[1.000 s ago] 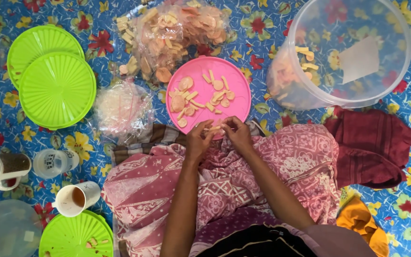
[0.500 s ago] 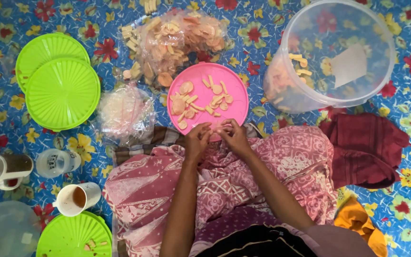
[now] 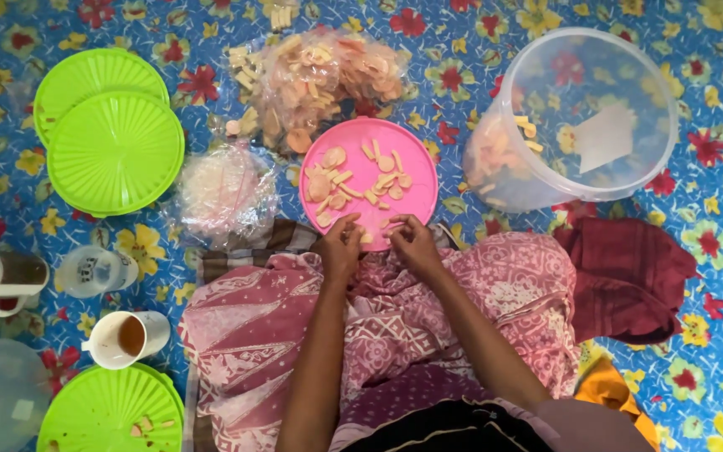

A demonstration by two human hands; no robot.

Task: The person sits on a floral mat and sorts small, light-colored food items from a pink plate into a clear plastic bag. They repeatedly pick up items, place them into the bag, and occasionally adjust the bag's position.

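Pink lid (image 3: 370,180) of crackers (image 3: 353,180) between cracker bag (image 3: 320,75), clear tub (image 3: 583,117).

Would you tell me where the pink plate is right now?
In the head view, the pink plate lies centre, just beyond both hands, between the clear plastic bucket and green lids.

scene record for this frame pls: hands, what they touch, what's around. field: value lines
left hand: at near rim of pink lid, fingers pinching a small pale piece
right hand: beside it, fingers on the same spot
pink lid: holds scattered cracker pieces
clear bucket: right, few pieces inside
clear bags of crackers: behind lid
green lids: stacked, left
mug: near left
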